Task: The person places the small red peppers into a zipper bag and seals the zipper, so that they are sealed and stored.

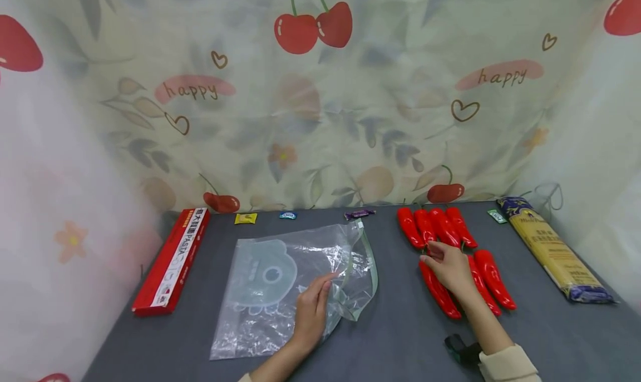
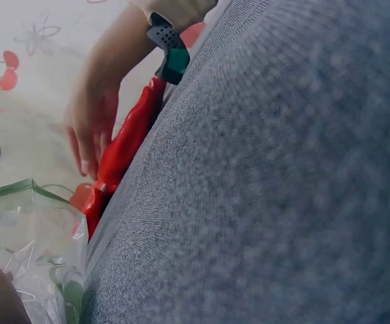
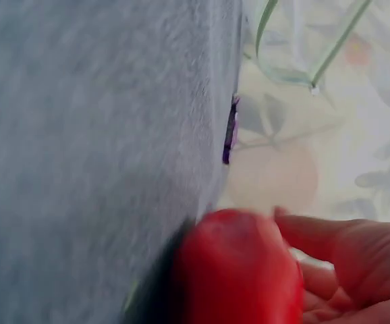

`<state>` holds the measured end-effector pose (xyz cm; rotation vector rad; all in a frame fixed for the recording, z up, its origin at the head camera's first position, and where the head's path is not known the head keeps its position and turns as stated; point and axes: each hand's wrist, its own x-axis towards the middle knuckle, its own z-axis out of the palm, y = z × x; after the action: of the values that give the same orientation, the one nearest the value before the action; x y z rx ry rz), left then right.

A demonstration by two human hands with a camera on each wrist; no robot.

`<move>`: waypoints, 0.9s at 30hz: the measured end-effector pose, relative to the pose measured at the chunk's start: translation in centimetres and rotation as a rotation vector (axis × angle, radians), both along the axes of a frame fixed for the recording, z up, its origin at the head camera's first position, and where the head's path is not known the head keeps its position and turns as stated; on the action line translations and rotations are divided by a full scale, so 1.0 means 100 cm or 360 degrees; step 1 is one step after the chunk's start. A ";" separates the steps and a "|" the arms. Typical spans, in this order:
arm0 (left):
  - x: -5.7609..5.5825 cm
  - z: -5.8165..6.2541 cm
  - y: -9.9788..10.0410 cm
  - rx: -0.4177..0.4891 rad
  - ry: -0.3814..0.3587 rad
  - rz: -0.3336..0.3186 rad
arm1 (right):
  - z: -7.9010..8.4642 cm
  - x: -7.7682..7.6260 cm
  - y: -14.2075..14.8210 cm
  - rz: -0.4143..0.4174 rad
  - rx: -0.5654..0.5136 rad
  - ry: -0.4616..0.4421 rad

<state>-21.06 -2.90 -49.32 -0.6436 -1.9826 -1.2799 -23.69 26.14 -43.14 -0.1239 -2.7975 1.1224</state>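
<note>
My left hand (image 1: 311, 311) grips the near side of a clear zip bag (image 1: 280, 332) by its mouth. The bag lies flat with a pale cartoon print on it, and its green-edged mouth stands partly raised. With thumb and fingertips, my right hand (image 1: 449, 266) pinches the stem end of a glossy red chili pepper (image 1: 440, 296), which lies in the nearer row. Several more red chili peppers (image 1: 443, 226) lie in the row behind. Close up in the right wrist view, a blurred red pepper (image 3: 239, 270) is beside the right thumb.
A red pasta box (image 1: 172, 262) lies at the left, a yellow pasta packet (image 1: 556, 248) at the right. Along the back are a yellow candy (image 1: 246, 218), a blue one (image 1: 287, 216), a purple one (image 1: 359, 214) and a green one (image 1: 497, 216). Patterned cloth (image 1: 320, 120) encloses the grey tabletop (image 1: 385, 337).
</note>
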 end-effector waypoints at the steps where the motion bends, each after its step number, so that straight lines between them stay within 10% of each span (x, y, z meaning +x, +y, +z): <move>1: 0.000 0.000 0.000 0.0012 -0.0007 -0.0010 | -0.001 0.000 -0.001 -0.0004 0.0028 -0.0004; 12: 0.001 0.000 -0.002 -0.0024 -0.0060 -0.0032 | 0.003 0.001 -0.017 0.0077 0.0220 -0.0203; 22: 0.003 0.002 -0.003 -0.0139 -0.0029 0.0010 | 0.012 -0.003 -0.040 -0.0165 -0.1401 -0.0185; 27: 0.003 0.004 0.000 -0.0154 -0.0076 0.0031 | -0.005 -0.004 -0.075 -0.0208 -0.1616 -0.0132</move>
<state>-20.75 -2.93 -48.94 -0.6438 -2.0949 -1.2041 -24.08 18.68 -43.67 -0.4295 -1.9401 2.3793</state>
